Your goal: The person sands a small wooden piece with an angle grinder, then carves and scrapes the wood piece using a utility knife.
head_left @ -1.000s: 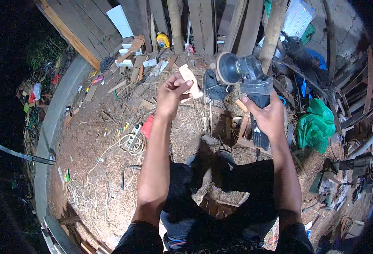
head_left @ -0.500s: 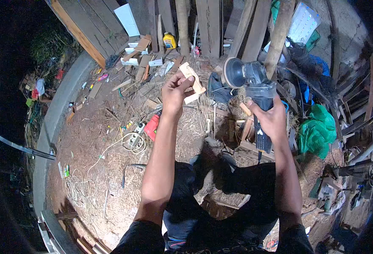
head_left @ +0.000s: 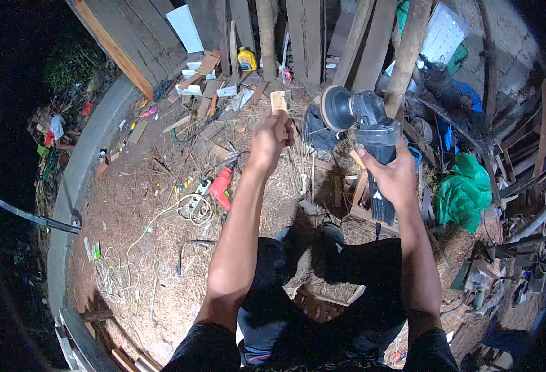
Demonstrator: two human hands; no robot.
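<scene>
Thumb and fingers of the person's left hand (head_left: pixel 266 141) pinch a small piece of wood (head_left: pixel 278 101), pale and cut to shape. It stands roughly upright, its top rising clear above the knuckles, while the fingers hide much of its lower part. To its right, the right hand (head_left: pixel 397 177) is wrapped around the body of a power tool (head_left: pixel 378 149), thumb along the left side. At the far end of the tool, a round disc (head_left: pixel 337 109) faces left towards the wood; the two are near each other but apart.

Below the left hand, a red drill (head_left: pixel 221 188) lies on the ground (head_left: pixel 130 211), just beside a white power strip (head_left: pixel 193 203) with cable looped about it. More pale cord (head_left: pixel 115 279) lies tangled farther left and nearer. Dark cloth (head_left: pixel 318 130) sits behind the disc, and a green plastic bag (head_left: pixel 465 193) lies to the right of the right hand. At the far side, a yellow bottle (head_left: pixel 247 59) stands by upright boards (head_left: pixel 304 40).
</scene>
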